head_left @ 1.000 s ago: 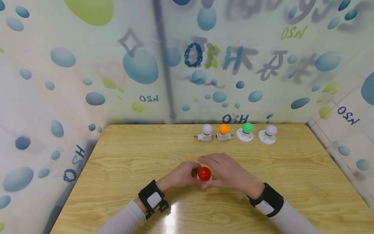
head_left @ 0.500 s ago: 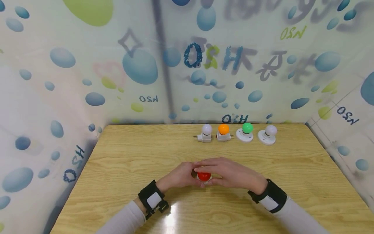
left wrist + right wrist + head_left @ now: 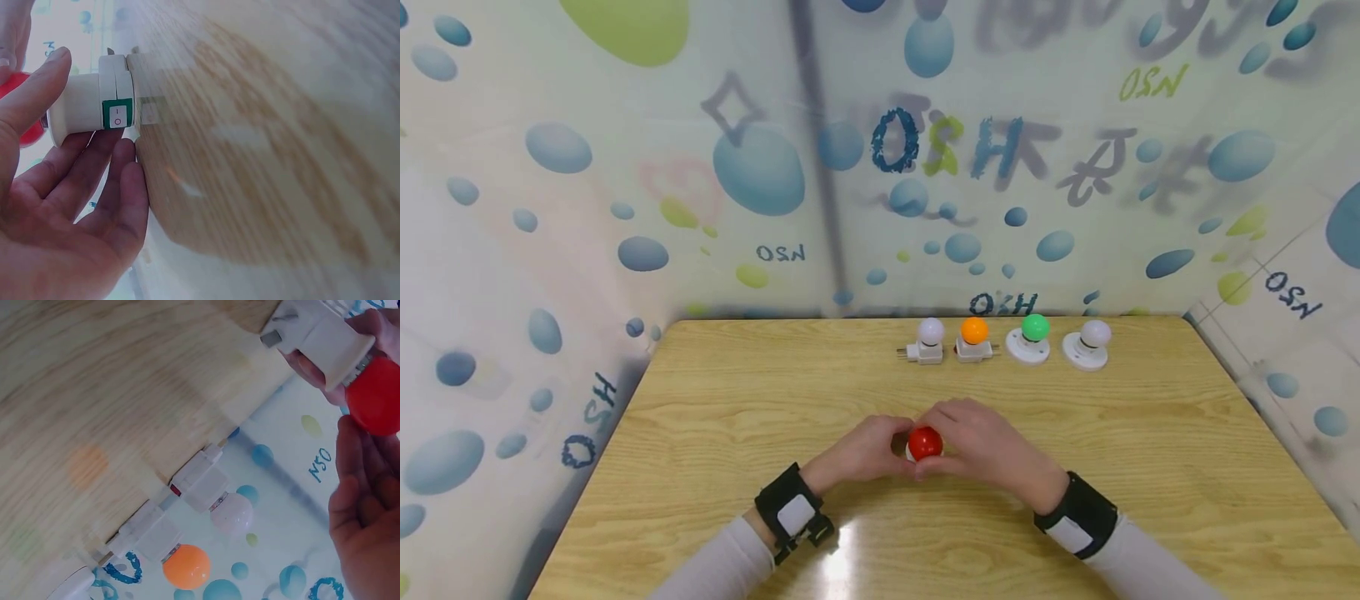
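Between my two hands a red light bulb (image 3: 925,443) stands upright in a white plug-in lamp socket (image 3: 81,103). My left hand (image 3: 871,450) holds the socket, its thumb on the collar and its fingers on the other side. The socket has a rocker switch (image 3: 117,116) in a green surround and metal prongs on one side. My right hand (image 3: 988,443) grips the red bulb from the right, with thumb and fingers around it. A strip of metal thread (image 3: 358,370) shows between bulb and socket in the right wrist view.
Along the back edge of the wooden table (image 3: 737,392) stand a white bulb (image 3: 931,331) and an orange bulb (image 3: 974,330) in plug-in sockets. Right of them, a green bulb (image 3: 1035,327) and another white bulb (image 3: 1096,333) sit on round white bases. A patterned curtain (image 3: 865,208) hangs behind.
My right hand's fingers first closed in over the top of the red bulb, then shifted back to its side. My left hand and the socket have stayed in place.
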{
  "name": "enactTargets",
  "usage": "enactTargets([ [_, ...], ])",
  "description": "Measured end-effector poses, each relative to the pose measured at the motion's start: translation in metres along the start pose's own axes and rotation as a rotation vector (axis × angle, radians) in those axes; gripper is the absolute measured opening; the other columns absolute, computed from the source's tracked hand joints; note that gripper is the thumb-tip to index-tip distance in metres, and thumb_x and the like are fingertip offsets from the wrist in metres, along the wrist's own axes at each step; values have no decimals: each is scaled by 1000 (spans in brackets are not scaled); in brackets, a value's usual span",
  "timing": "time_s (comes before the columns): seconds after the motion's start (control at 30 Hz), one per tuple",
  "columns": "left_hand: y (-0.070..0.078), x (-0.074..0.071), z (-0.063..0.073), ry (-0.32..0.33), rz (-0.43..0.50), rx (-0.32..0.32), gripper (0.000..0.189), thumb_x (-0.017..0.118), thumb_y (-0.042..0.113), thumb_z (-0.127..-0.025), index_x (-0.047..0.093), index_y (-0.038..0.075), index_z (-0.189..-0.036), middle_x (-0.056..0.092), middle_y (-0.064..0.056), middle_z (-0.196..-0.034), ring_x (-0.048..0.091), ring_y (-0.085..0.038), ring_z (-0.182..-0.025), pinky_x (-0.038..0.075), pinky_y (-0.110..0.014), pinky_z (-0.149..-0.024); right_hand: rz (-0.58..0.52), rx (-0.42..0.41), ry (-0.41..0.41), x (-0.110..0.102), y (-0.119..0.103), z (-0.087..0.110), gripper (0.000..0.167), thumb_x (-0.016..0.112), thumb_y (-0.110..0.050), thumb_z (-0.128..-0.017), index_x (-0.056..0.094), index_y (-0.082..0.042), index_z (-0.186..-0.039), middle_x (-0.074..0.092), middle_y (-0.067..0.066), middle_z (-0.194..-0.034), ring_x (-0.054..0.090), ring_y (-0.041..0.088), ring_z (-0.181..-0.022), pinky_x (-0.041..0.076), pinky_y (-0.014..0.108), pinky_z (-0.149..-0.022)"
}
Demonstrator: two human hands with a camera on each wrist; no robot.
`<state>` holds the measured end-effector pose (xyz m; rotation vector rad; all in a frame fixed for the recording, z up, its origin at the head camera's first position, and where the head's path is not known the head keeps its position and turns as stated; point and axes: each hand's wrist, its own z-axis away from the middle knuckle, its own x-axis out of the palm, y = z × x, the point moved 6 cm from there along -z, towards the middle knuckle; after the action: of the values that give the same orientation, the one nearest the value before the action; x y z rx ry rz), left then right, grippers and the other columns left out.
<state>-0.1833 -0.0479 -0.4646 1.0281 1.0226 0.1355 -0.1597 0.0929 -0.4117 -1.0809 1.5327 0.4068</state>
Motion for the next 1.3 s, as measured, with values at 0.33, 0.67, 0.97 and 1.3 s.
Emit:
enactTargets([
  [0.33, -1, 2, -2, 4, -34, -6, 30, 88, 20, -83, 72, 11, -107, 64, 9, -88, 54, -8, -79, 47, -25, -73, 153, 50, 57, 3, -3, -1, 68, 78, -66, -79, 66, -11, -116, 71, 1, -103, 64, 16, -90, 57, 32, -84],
  [0.67, 0, 0, 3, -15, 39, -11, 50, 89, 27, -84, 69, 14, -127, 69, 10, -101, 58, -9, -87, 49, -25, -79, -114, 14, -181, -10, 2, 4, 71, 80, -45, -90, 54, -18, -151, 51, 1, -155, 49, 24, -141, 44, 50, -111],
  [0.97, 0, 1, 3, -20, 41, -12, 53, 88, 32, -84, 68, 19, -131, 70, 13, -108, 59, -8, -90, 48, -24, -80, -206, -25, -261, 0, 2, 8, 52, 72, -17, -99, 57, -12, -148, 55, 2, -152, 56, 23, -135, 49, 43, -107],
  [1.3, 1, 0, 0, -7, 12, -8, 38, 89, 23, -83, 70, 11, -115, 63, 9, -88, 54, -8, -79, 44, -23, -69, -125, 25, -58, 1, 4, 3, 48, 79, -44, -89, 66, -15, -124, 65, -4, -117, 60, 10, -102, 56, 29, -92],
])
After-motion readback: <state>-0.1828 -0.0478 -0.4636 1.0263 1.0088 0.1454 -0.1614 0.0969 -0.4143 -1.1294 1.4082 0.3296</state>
